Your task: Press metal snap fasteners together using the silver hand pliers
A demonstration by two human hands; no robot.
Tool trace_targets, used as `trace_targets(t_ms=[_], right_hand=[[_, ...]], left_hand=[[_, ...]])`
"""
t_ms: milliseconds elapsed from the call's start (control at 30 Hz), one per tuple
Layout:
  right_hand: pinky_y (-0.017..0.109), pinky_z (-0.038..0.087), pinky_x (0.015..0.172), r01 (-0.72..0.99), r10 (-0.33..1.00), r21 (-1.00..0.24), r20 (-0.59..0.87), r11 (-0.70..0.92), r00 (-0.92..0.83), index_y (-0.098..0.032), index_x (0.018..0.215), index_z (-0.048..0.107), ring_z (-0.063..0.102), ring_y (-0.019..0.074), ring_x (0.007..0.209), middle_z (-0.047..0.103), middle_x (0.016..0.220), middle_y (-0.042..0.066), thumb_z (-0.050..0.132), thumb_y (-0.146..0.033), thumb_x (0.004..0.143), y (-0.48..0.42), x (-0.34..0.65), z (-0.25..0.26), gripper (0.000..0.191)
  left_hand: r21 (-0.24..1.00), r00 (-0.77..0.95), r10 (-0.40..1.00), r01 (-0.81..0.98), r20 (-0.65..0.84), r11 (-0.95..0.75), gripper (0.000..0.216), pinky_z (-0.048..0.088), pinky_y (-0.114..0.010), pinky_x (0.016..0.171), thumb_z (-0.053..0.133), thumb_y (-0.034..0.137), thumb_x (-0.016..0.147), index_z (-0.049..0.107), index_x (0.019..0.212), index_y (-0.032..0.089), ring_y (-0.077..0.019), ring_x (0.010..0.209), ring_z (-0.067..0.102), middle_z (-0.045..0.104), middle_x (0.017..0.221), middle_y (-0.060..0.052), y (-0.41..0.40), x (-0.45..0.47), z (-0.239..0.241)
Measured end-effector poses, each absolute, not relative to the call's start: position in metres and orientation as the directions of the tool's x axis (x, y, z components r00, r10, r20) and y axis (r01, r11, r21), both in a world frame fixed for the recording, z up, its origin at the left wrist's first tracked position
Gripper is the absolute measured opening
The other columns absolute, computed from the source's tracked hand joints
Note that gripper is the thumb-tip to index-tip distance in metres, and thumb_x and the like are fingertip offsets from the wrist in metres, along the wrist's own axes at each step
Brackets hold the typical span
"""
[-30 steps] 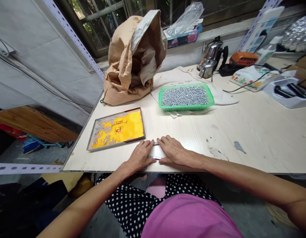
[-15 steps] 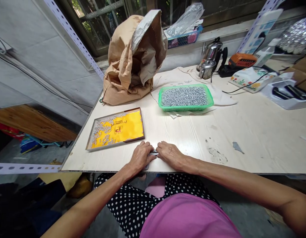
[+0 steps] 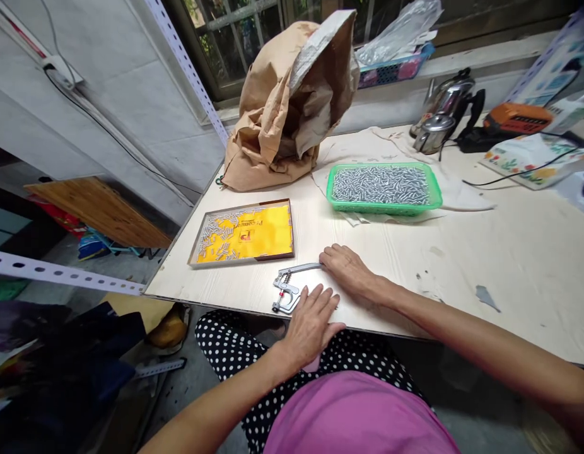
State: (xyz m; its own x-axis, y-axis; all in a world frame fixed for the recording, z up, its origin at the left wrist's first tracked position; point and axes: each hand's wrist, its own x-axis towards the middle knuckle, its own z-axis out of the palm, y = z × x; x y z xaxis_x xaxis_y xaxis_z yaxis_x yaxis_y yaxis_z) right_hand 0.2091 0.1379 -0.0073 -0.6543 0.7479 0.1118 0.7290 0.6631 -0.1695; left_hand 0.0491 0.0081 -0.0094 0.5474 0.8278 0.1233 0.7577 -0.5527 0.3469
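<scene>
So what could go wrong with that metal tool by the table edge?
The metal tool lies close to the table front edge, so a nudge from the left hand might push it off. Its sprung clamp could also pinch skin. The tray of small metal pieces sits near the side edge; a bump may spill them.

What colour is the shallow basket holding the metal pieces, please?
A green plastic basket, clearest in the head view.

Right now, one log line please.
left hand: flat beside press pliers | right hand: touching its handle | green basket: metal pieces | yellow tray: scattered pieces
</scene>
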Motion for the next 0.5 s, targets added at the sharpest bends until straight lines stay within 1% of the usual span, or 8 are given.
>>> trace_targets(t_ms=[100,167,233,300,367,433,500], right_hand=[[0.031,0.034,0.072,0.745,0.760,-0.155,0.102,0.649,-0.642,-0.016,0.089,0.062,0.051,0.0227,0.090,0.063,0.093,0.007,0.059,-0.019,0.092,0.156,0.205,-0.004,0.006],[0.031,0.033,0.070,0.774,0.786,-0.138,0.076,0.618,-0.614,-0.016,0.089,0.062,0.051,0.0226,0.088,0.064,0.092,0.008,0.059,-0.018,0.091,0.162,0.199,0.002,0.004],[0.032,0.032,0.069,0.754,0.764,-0.121,0.073,0.645,-0.641,-0.016,0.090,0.064,0.051,0.0224,0.087,0.064,0.092,0.008,0.059,-0.016,0.090,0.157,0.187,0.009,0.004],[0.032,0.032,0.069,0.638,0.651,-0.137,0.093,0.758,-0.754,-0.018,0.091,0.065,0.049,0.0222,0.088,0.062,0.093,0.007,0.059,-0.018,0.091,0.143,0.169,0.015,0.006],[0.032,0.032,0.068,0.450,0.467,-0.155,0.099,0.880,-0.879,-0.021,0.089,0.067,0.047,0.0224,0.091,0.061,0.095,0.006,0.060,-0.020,0.092,0.127,0.148,0.020,0.008],[0.033,0.032,0.069,0.303,0.318,-0.153,0.081,0.941,-0.945,-0.021,0.085,0.067,0.046,0.0228,0.093,0.059,0.098,0.006,0.061,-0.020,0.091,0.115,0.128,0.022,0.009],[0.034,0.033,0.071,0.234,0.242,-0.131,0.051,0.964,-0.969,-0.018,0.083,0.067,0.046,0.0230,0.093,0.059,0.098,0.007,0.059,-0.018,0.091,0.109,0.112,0.024,0.011]], left_hand=[[0.396,0.544,0.828,0.737,0.133,-0.548,0.045,0.027,-0.059,0.114,0.058,0.042,0.092,0.052,0.129,0.016,-0.0314,0.134,0.042,0.056,0.135,-0.013,0.010,0.048,-0.010],[0.421,0.545,0.826,0.721,0.145,-0.550,0.048,0.026,-0.060,0.114,0.060,0.043,0.091,0.052,0.129,0.015,-0.0322,0.134,0.041,0.056,0.134,-0.014,0.012,0.046,-0.009],[0.440,0.556,0.817,0.701,0.156,-0.561,0.050,0.025,-0.060,0.114,0.061,0.043,0.090,0.051,0.130,0.014,-0.0326,0.134,0.040,0.054,0.136,-0.014,0.012,0.044,-0.010],[0.455,0.573,0.802,0.677,0.166,-0.578,0.051,0.027,-0.058,0.113,0.062,0.043,0.089,0.052,0.130,0.013,-0.0325,0.134,0.041,0.053,0.137,-0.015,0.010,0.045,-0.012],[0.470,0.565,0.808,0.674,0.169,-0.570,0.049,0.036,-0.053,0.109,0.063,0.044,0.088,0.057,0.124,0.012,-0.0326,0.127,0.048,0.058,0.131,-0.016,0.007,0.045,-0.018],[0.485,0.534,0.832,0.693,0.151,-0.533,0.045,0.046,-0.048,0.101,0.064,0.046,0.087,0.062,0.116,0.011,-0.0324,0.115,0.058,0.065,0.118,-0.016,0.003,0.046,-0.024],[0.488,0.506,0.854,0.720,0.117,-0.493,0.043,0.051,-0.045,0.093,0.066,0.047,0.085,0.065,0.111,0.012,-0.0317,0.104,0.063,0.069,0.109,-0.014,0.000,0.046,-0.030]])
